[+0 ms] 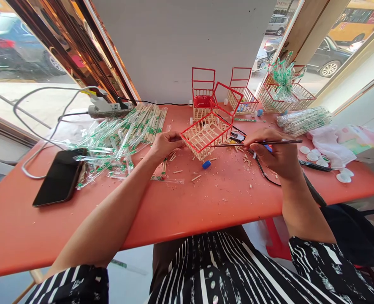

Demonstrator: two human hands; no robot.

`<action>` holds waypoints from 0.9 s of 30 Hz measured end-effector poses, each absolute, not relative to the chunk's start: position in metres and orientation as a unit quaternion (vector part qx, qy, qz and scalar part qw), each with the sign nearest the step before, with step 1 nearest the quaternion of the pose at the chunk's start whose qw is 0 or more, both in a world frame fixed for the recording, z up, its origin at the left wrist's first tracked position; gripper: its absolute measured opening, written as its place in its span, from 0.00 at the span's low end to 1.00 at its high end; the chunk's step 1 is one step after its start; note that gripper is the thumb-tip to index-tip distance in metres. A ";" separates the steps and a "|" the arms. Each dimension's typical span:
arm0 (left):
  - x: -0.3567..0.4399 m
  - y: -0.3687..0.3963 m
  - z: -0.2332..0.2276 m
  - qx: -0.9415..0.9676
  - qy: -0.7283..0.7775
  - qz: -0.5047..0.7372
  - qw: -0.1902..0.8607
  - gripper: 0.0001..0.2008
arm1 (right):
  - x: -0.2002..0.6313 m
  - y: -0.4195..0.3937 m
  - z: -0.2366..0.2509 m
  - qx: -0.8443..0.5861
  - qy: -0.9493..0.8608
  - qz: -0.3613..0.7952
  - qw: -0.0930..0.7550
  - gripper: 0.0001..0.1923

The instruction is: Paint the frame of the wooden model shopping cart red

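Observation:
My left hand (168, 145) pinches the left corner of a miniature shopping cart (210, 131) built from thin wooden sticks. The cart's rim and handle are red, its lower bars bare wood, and it is tilted above the table. A blue wheel (206, 164) shows below its basket. In my right hand (272, 152) is a slim dark paintbrush (229, 145), gripped between thumb and fingers. Its tip meets the cart's near right side; whether it touches a bar I cannot tell. Just behind stands a second cart (202, 80) with a red container (203, 101) in it.
More stick carts (242, 99) stand along the wall, one holding a green tinsel bunch (283, 78). Wrapped chopsticks (149, 122), torn wrappers (111, 143), a power strip (109, 109) and a phone (60, 177) lie left. To the right are a chopstick bundle (304, 121) and white discs (313, 156).

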State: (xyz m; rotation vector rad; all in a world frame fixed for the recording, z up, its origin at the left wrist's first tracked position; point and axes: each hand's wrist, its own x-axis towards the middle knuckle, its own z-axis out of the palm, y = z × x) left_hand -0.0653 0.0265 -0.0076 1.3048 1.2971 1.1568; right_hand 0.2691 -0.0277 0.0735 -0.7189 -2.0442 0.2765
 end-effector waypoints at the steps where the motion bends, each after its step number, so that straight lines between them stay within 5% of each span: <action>1: -0.065 0.026 -0.006 0.530 0.534 0.468 0.464 0.06 | 0.271 -0.027 0.073 -0.295 -0.826 0.112 0.468 0.11; 27: -0.064 0.023 -0.002 0.530 0.544 0.462 0.458 0.09 | 0.267 -0.032 0.075 -0.218 -0.870 0.061 0.439 0.05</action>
